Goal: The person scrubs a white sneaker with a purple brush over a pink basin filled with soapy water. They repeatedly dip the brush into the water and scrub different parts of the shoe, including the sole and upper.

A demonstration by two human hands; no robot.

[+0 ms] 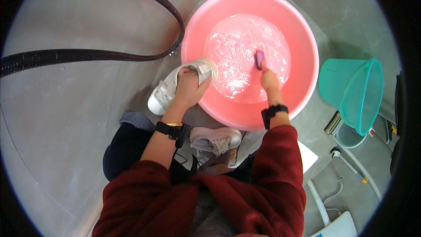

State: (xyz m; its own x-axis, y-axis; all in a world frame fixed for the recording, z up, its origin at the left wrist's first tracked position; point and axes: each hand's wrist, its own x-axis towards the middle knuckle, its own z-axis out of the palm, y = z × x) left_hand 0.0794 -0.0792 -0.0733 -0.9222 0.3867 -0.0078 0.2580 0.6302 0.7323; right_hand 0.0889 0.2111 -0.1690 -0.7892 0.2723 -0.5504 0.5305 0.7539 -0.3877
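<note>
My left hand (191, 87) grips a whitish lace-up sneaker (164, 89) by its opening, fingers inside and thumb over the heel. The shoe's heel overlaps the left rim of a large pink plastic basin (304, 72), and its white toe points down and left. Water (230, 46) with a rippled, shiny surface covers the basin's bottom. In my right hand (271, 80) is a small purple object (260, 60), probably a scrub brush, at the water; its underside is hidden. A second pale sneaker (215, 138) lies on its side below the basin's near rim.
A black ribbed hose (158, 1) loops close to the basin's left side. On the right, a tipped green bucket (335, 75) lies near a grey pail (350, 135). Pipes and a white plastic piece (338, 227) lie at lower right on the grey tiled floor (65, 105).
</note>
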